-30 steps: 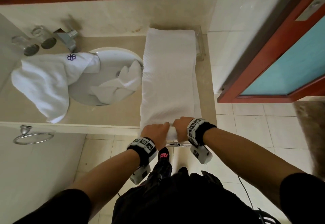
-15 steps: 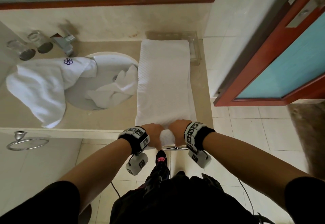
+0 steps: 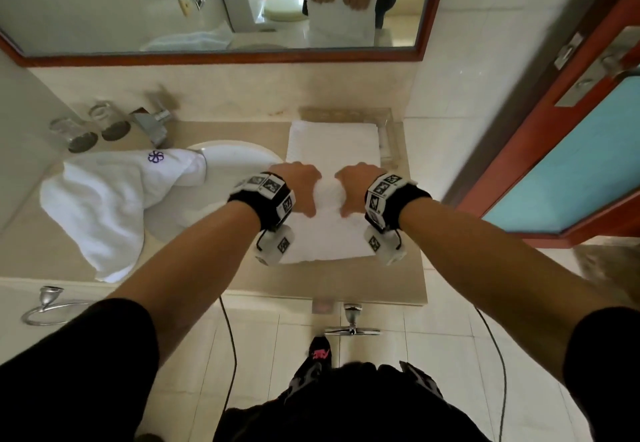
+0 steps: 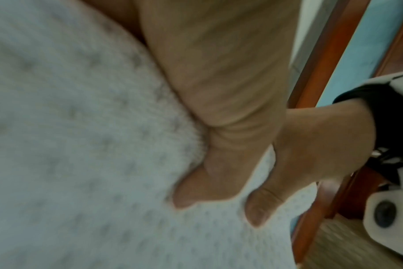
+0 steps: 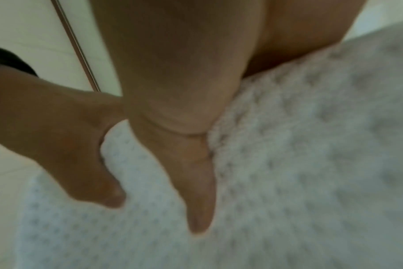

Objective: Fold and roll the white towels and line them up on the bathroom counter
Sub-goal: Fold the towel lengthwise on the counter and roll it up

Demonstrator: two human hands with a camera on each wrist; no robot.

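A white waffle-weave towel (image 3: 330, 143) lies lengthwise on the right of the beige counter (image 3: 412, 268). About halfway along it is a thick rolled part (image 3: 327, 195). My left hand (image 3: 298, 188) and right hand (image 3: 356, 188) sit side by side on it, fingers curled over the roll. Flat towel shows both beyond the hands and nearer me. In the left wrist view the left thumb (image 4: 191, 189) presses into the roll (image 4: 69, 109). The right wrist view has the right thumb (image 5: 196, 191) on the towel (image 5: 311, 145). A second white towel (image 3: 104, 206) with a purple logo is draped over the sink's left edge.
The sink basin (image 3: 235, 154) lies left of the towel, with a faucet (image 3: 156, 122) and two glasses (image 3: 72, 133) behind it. A clear tray (image 3: 388, 122) stands at the back right by the wall. A red-framed door (image 3: 554, 164) is on the right. A mirror (image 3: 207, 8) hangs above.
Both hands have moved with the roll from the counter's near edge toward the mirror, and the roll is thicker. The head view has tilted up, showing the mirror.
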